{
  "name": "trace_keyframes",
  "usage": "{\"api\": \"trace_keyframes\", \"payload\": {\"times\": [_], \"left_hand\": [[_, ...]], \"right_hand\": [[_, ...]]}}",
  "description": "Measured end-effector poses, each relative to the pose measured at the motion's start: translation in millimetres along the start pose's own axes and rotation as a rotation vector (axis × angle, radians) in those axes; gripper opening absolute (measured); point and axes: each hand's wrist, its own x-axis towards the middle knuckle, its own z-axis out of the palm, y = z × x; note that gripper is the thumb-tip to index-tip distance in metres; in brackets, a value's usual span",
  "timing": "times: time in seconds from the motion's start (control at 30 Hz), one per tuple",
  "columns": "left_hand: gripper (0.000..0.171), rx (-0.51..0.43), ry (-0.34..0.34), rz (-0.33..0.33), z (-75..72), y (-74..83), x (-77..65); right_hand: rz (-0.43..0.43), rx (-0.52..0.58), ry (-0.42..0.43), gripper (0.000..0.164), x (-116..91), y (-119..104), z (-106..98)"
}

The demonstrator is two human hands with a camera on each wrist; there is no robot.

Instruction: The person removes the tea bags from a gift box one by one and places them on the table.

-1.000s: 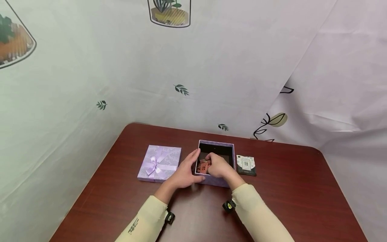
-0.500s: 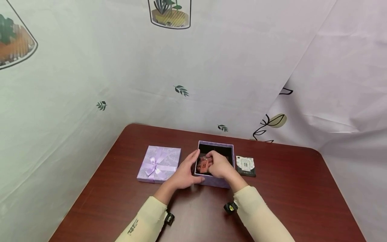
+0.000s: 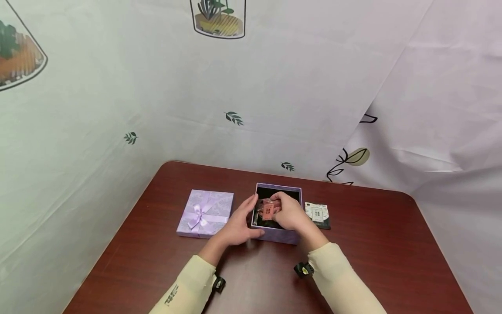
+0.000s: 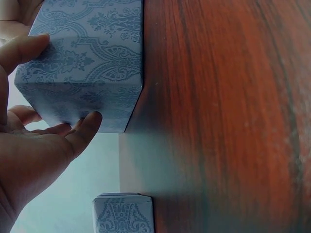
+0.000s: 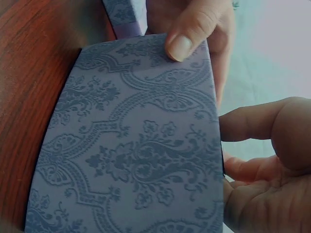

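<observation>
Box [image 3: 279, 236], purple: uncovered; near left corner gripped by fingers of left hand [image 3: 237, 224]. Lid [image 3: 213, 209]: off, on surface [image 3: 255, 279] at left. White-and-green packet [image 3: 317, 213]: outside, just right of box. Red packet [image 3: 267, 212]: at box opening, pinched by fingers of right hand [image 3: 289, 213]; its placing apparently unfinished.

A reddish-brown wood-grain tabletop [image 3: 392, 253] is being bordered along its far edge by pale sheeting [image 3: 298, 78] printed with leaf sprigs [image 3: 234, 118]. Soft light is being reflected by the surface between its left and right edges.
</observation>
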Motion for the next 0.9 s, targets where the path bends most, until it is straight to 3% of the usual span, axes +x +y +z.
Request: {"api": "trace_keyframes", "payload": {"times": [0.67, 0.9], "left_hand": [[0.105, 0.005, 0.009, -0.013, -0.6, 0.7, 0.0], [0.105, 0.025, 0.006, -0.014, 0.3, 0.6, 0.3]], "right_hand": [[0.021, 0.047, 0.056, 0.049, -12, 3, -21], [0.028, 0.141, 0.069, 0.047, -16, 17, -30]]}}
